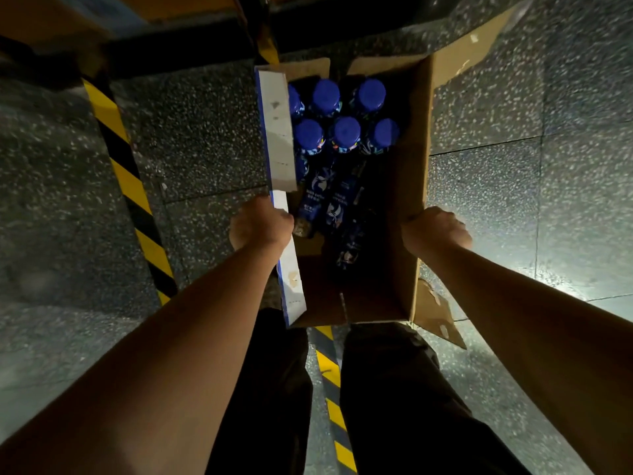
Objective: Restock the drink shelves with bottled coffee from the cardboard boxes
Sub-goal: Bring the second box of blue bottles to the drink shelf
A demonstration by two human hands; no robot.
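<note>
An open cardboard box (407, 186) is held in front of my legs above the speckled floor. Several coffee bottles with blue caps (346, 132) stand upright in its far half. Other bottles with dark blue labels (337, 204) lie on their sides in the near half. My left hand (260, 224) grips the box's left wall at the white flap (279, 132). My right hand (436, 228) grips the top edge of the right wall.
Yellow and black hazard tape (130, 186) runs across the dark speckled floor on the left, and another strip (334, 399) runs between my legs. A dark shelf base (191, 46) lies ahead at the top. A loose box flap (436, 313) hangs at the near right.
</note>
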